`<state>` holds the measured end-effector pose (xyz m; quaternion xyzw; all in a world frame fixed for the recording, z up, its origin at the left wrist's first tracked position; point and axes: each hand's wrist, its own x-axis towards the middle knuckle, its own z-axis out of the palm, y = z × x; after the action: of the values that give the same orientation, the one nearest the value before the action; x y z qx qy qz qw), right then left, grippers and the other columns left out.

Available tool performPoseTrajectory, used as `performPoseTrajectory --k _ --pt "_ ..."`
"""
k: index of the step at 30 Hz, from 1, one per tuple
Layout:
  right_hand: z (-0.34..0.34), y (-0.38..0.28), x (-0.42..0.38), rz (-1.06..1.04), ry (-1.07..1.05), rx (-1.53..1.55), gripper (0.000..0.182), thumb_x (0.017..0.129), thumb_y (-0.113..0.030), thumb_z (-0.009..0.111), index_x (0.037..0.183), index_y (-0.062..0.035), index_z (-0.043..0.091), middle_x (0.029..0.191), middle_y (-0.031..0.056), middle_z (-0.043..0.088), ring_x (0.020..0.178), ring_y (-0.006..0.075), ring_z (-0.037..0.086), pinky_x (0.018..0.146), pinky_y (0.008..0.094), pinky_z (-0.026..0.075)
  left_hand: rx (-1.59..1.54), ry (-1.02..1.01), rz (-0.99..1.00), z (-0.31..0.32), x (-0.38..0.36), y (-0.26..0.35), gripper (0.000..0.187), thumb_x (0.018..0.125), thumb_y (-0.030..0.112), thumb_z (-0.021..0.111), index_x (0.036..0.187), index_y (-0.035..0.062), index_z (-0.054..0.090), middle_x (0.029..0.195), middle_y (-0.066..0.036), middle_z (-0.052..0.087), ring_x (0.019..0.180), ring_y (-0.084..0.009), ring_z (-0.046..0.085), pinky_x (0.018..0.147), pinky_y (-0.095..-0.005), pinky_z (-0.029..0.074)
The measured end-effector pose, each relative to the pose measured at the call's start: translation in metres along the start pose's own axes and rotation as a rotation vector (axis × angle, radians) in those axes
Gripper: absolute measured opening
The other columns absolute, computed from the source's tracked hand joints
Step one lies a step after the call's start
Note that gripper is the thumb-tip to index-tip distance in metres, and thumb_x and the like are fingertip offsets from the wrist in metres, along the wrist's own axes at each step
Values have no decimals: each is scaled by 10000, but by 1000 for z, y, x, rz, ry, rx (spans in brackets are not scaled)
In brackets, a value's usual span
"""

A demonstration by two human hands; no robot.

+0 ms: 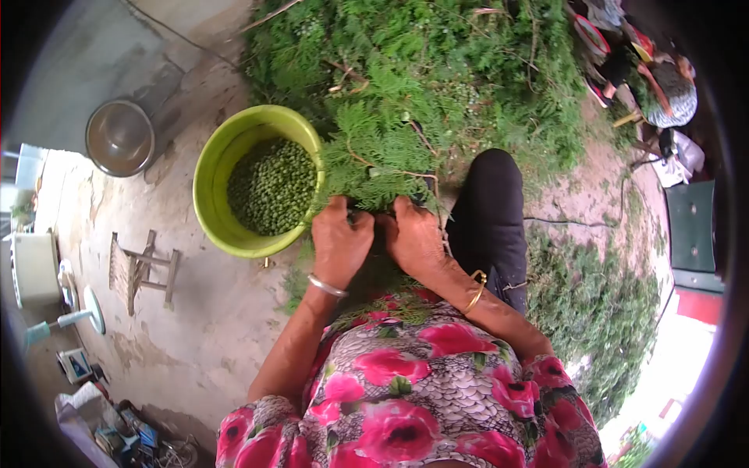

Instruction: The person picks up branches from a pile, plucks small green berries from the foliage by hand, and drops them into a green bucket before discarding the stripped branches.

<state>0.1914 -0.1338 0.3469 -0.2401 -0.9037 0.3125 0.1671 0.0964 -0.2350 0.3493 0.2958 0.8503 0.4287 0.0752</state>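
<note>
A feathery evergreen branch (382, 160) lies over my lap, its stem reaching down towards my hands. My left hand (341, 240), below a silver bangle, is closed at the lower edge of the greenery, close to the bucket rim. Beside it my right hand (413, 238), with a gold bangle on the wrist, is also closed on the sprigs. The fingertips of both hands are partly hidden. A yellow-green bucket (209, 210) stands at my left, holding many small green berries (275, 191).
A large heap of cut evergreen branches (468, 70) lies ahead. More greenery (597, 312) covers the ground at right. At left are a metal basin (119, 139), a small wooden stool (140, 273) and a fan (94, 310). Another person (671, 93) sits at the far right.
</note>
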Motion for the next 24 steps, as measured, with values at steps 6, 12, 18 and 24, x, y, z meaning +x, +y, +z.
performPoseTrajectory --k 6,12,18,24 --pt "-1 3 0 -9 -38 16 224 786 -126 637 809 16 465 679 217 592 632 419 593 593 486 478 -17 -73 -26 -14 5 3 125 721 38 582 764 -79 571 554 -112 557 402 -178 556 404 -309 444" --pt "-11 -6 3 59 -103 56 233 802 -126 634 820 19 452 689 232 579 655 438 584 595 494 471 -1025 -209 -679 -29 13 -7 173 731 -4 590 863 -111 564 731 -114 588 515 -177 575 419 -267 501" --pt "-7 -4 2 59 -96 44 235 815 -133 629 827 23 453 702 242 579 687 439 589 618 504 467 -526 -251 -432 -26 2 9 234 771 70 629 952 -70 582 759 -130 602 546 -169 595 430 -269 496" --pt "-10 -7 2 54 -95 64 212 808 -110 619 832 26 457 708 251 583 708 444 590 641 514 464 -144 -122 -106 -12 -3 0 186 753 13 594 904 -86 553 624 -108 577 463 -144 577 407 -288 462"
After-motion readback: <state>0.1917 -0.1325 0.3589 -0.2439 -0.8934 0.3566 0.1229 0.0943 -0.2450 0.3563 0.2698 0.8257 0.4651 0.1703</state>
